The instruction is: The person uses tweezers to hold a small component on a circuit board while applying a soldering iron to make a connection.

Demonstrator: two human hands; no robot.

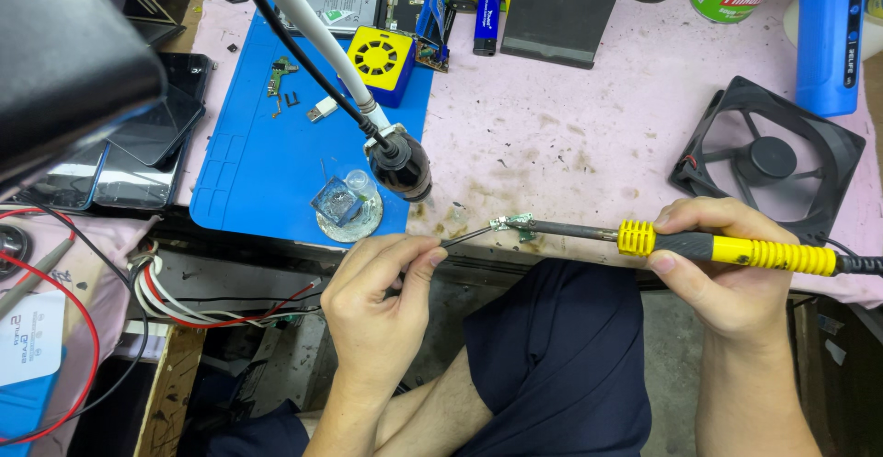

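My right hand (pixel 727 264) grips a soldering iron (pixel 736 250) by its yellow and black handle; the metal tip points left and touches a tiny green circuit part (pixel 520 225) at the table's front edge. My left hand (pixel 382 296) pinches thin metal tweezers (pixel 464 234) whose tips reach that same part from the left. Both hands hover over the edge of the stained pink table cover (pixel 570 135), above my lap.
A blue work mat (pixel 258 163) holds small parts, a yellow and blue box (pixel 379 60) and a round dish (pixel 349 211). A black fume nozzle (pixel 400 167) hangs on a white hose. A black fan (pixel 768 158), several phones (pixel 147 135), and red wires (pixel 55 264) lie around.
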